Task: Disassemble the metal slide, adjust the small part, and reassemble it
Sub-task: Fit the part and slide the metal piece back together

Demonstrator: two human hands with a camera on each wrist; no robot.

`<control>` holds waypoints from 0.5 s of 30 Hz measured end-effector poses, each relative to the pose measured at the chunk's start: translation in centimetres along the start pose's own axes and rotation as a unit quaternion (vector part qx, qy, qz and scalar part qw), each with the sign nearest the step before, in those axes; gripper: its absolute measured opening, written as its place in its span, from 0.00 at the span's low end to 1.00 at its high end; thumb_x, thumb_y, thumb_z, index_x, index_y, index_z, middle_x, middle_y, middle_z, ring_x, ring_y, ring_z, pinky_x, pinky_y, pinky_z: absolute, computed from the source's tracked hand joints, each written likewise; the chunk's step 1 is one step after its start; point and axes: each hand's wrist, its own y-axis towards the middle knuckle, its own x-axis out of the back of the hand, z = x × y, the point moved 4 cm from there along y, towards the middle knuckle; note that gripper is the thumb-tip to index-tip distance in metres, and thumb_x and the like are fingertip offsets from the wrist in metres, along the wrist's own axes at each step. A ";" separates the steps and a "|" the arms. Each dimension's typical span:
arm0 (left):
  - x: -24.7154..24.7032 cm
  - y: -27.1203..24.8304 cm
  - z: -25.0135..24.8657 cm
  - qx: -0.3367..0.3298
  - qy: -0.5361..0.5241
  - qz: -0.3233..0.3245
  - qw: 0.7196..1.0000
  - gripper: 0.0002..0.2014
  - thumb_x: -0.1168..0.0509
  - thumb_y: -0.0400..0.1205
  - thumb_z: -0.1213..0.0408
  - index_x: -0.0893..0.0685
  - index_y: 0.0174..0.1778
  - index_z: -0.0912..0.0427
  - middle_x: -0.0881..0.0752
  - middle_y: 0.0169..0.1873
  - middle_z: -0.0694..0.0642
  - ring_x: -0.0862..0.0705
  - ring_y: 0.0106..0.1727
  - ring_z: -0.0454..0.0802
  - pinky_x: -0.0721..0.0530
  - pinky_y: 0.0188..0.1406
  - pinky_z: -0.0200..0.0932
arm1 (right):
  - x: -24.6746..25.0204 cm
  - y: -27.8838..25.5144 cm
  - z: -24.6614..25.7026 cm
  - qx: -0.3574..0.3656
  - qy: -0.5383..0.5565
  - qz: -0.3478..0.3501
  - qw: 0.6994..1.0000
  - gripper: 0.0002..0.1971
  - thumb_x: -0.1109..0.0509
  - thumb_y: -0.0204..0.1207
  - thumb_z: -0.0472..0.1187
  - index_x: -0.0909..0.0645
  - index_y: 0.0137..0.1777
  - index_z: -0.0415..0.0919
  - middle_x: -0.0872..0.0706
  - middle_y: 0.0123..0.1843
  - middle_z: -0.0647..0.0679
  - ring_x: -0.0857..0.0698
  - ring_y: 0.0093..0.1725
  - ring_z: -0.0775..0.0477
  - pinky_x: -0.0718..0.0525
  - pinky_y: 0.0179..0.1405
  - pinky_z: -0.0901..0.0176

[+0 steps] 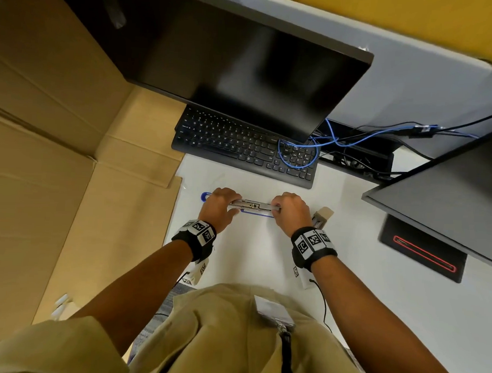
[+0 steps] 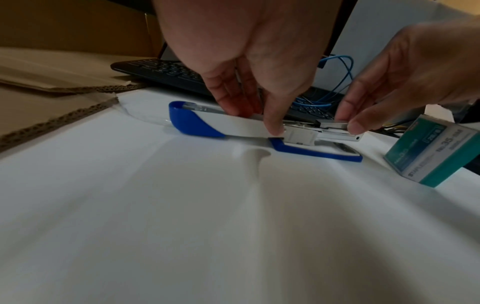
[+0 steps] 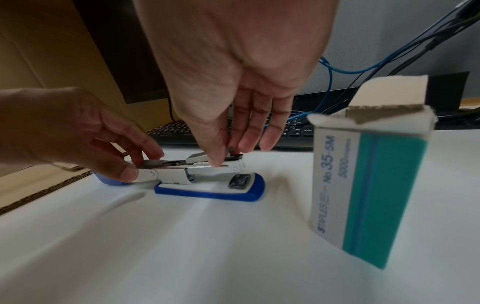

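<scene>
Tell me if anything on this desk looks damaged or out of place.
The staple box standing right of the stapler has a roughly torn top flap. A blue cable lies looped over the keyboard keys. Nothing looks spilled.

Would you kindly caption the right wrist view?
Both hands, right hand and left hand, work an opened stapler beside a staple box.
</scene>
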 end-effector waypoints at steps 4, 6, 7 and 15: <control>-0.2 0.2 -0.1 -0.005 0.008 -0.010 1.000 0.13 0.28 0.77 0.67 0.12 0.58 0.59 0.10 0.52 0.56 0.15 0.53 0.53 0.14 0.55 0.47 | -0.1 0.2 0.0 0.002 0.000 0.007 1.000 0.08 0.30 0.75 0.36 0.12 0.51 0.41 0.13 0.48 0.41 0.16 0.50 0.38 0.17 0.47 0.52; -0.2 0.4 -0.2 -0.007 0.013 -0.013 1.000 0.12 0.28 0.77 0.67 0.12 0.57 0.59 0.10 0.51 0.56 0.15 0.52 0.54 0.13 0.54 0.48 | 0.0 0.2 0.0 0.007 -0.005 0.009 1.000 0.08 0.30 0.75 0.36 0.11 0.51 0.42 0.13 0.47 0.41 0.16 0.50 0.38 0.17 0.47 0.51; -0.3 0.4 -0.2 -0.007 0.016 -0.014 1.000 0.12 0.28 0.77 0.67 0.12 0.57 0.59 0.10 0.51 0.56 0.15 0.52 0.53 0.13 0.53 0.47 | 0.0 0.3 0.0 0.009 -0.007 0.008 1.000 0.08 0.30 0.75 0.36 0.11 0.51 0.42 0.13 0.47 0.41 0.16 0.49 0.38 0.17 0.46 0.52; -0.4 0.6 -0.2 -0.004 0.026 -0.017 1.000 0.11 0.28 0.77 0.67 0.12 0.55 0.59 0.09 0.49 0.56 0.15 0.50 0.53 0.12 0.50 0.47 | -0.1 0.3 -0.1 0.022 -0.029 0.014 0.999 0.07 0.29 0.74 0.38 0.11 0.49 0.43 0.12 0.45 0.43 0.16 0.47 0.39 0.18 0.45 0.53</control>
